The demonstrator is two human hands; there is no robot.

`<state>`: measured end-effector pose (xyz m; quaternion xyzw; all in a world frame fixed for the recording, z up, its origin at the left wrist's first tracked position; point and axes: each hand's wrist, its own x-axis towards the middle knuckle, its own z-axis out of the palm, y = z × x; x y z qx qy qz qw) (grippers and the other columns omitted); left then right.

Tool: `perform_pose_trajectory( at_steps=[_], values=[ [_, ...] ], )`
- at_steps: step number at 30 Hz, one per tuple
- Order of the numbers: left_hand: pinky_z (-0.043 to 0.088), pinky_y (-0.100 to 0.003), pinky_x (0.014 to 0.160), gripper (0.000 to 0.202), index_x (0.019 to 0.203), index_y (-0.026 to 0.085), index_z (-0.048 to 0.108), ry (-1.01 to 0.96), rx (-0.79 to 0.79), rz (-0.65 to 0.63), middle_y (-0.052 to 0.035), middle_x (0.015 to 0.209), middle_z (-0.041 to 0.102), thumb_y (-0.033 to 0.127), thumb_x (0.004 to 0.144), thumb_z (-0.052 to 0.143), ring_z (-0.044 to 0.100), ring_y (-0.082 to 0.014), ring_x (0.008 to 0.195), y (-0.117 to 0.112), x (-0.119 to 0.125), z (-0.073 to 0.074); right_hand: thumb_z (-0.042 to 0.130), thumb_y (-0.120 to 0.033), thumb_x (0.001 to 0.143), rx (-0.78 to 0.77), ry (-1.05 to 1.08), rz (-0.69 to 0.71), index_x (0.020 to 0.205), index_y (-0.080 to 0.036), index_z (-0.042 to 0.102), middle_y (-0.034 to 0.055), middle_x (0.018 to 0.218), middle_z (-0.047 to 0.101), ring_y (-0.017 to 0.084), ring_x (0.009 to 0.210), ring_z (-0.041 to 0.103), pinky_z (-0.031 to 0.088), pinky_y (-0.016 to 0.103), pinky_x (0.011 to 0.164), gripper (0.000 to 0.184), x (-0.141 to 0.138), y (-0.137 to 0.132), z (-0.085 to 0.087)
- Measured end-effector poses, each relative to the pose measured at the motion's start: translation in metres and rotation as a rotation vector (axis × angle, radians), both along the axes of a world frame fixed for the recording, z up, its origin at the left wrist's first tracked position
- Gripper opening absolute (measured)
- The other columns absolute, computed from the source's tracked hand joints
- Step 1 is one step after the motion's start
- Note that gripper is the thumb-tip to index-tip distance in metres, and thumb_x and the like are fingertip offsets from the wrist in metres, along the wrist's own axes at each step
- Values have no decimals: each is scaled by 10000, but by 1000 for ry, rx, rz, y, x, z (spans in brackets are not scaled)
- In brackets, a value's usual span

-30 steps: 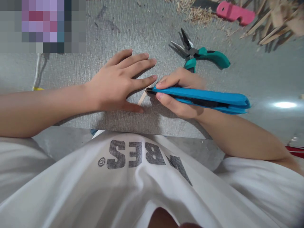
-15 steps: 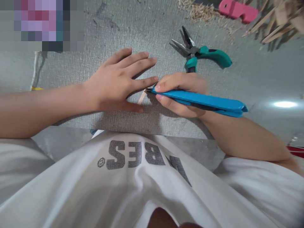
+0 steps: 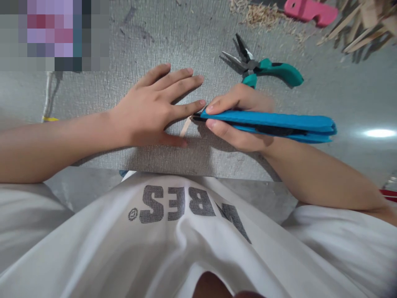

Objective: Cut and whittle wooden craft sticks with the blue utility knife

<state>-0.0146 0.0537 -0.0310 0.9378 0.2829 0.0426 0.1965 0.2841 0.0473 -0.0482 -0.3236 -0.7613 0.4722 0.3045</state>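
Note:
My left hand [image 3: 151, 108] lies flat on the grey textured tabletop with its fingers spread. A thin pale wooden stick [image 3: 186, 126] sits beneath it, showing between the thumb and index finger; the rest is hidden under the hand. In my right hand [image 3: 242, 118] is a blue utility knife [image 3: 273, 122], gripped between thumb and fingers. Its dark tip touches or nearly touches the upper end of the stick, close to my left index fingertip. Just beyond my right hand, pliers [image 3: 252, 65] with teal handles lie with jaws apart.
A pink-handled tool [image 3: 310, 11] rests at the far right beside curled wood shavings [image 3: 262, 16]. Several wooden strips [image 3: 362, 27] are piled in the far right corner. A pale cable [image 3: 47, 97] runs down at the left. The table edge [image 3: 173, 173] is close to my shirt.
The back end of the utility knife has swung away from my body and rightward as my right hand turned slightly. Its tip stays at the stick. My left hand holds its place.

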Motion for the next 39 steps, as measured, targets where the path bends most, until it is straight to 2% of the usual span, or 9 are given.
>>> perform_pose_trajectory(
  at_steps=[3,6,10,16,18,25,29,33,39],
  values=[
    [201,-814,1484,912,1767,232,606,-74,-60,-6,-173,1975,388,850,1101,681,343,-488,1842,3,-1,-9,725,-597,1131,49,-10,35,1122,-350,771,14,946,805,220,740,733,620,418,731,252,-1,-1,0],
    [188,-796,1497,921,1686,272,694,-156,-118,28,-140,1913,503,941,1054,659,395,-463,1816,5,-3,-13,726,-534,1143,103,-40,54,1165,-355,770,-4,925,792,207,722,720,600,408,722,186,-2,-1,3],
    [206,-808,1494,858,1649,280,723,-206,-140,51,-138,1865,567,899,1054,720,437,-462,1795,3,-3,-10,739,-476,1137,167,-49,46,1174,-361,765,-7,954,798,202,744,734,599,394,713,124,-1,-1,6],
    [176,-865,1465,915,1717,216,641,-44,-98,26,-187,1952,418,833,1057,786,331,-509,1841,2,1,-2,734,-393,1135,217,-8,62,1168,-350,739,-23,915,784,178,704,722,588,374,662,55,-3,-2,6],
    [189,-867,1465,906,1691,219,661,-31,-102,26,-184,1945,432,836,1043,805,341,-502,1838,2,2,-1,734,-361,1125,244,14,55,1158,-350,733,-28,910,786,190,720,745,598,378,658,35,-5,-3,6],
    [268,-861,1456,914,1654,217,692,-216,-106,36,-176,1859,566,937,1097,606,476,-491,1778,2,-4,-4,740,-435,1119,183,-14,70,1103,-369,730,-16,900,810,211,735,770,605,398,684,69,-5,-2,8],
    [279,-817,1481,862,1745,294,607,-121,-39,11,-143,1948,459,832,1085,742,415,-475,1824,1,-6,-7,744,-386,1105,189,7,59,1106,-369,720,-16,903,805,226,747,777,604,409,680,30,-6,-2,11],
    [314,-785,1478,1019,1811,315,525,-47,49,-6,-167,1984,385,778,983,898,396,-491,1836,0,-7,-9,717,-418,1115,184,-14,78,1098,-362,719,-15,884,799,230,748,775,611,415,696,59,-5,-1,11],
    [248,-791,1494,922,1721,320,658,-129,-92,60,-109,1958,451,869,994,801,392,-471,1838,2,-2,-11,732,-486,1128,101,23,1,1108,-350,746,12,951,772,219,762,724,590,429,725,137,-2,-3,6]
  ],
)
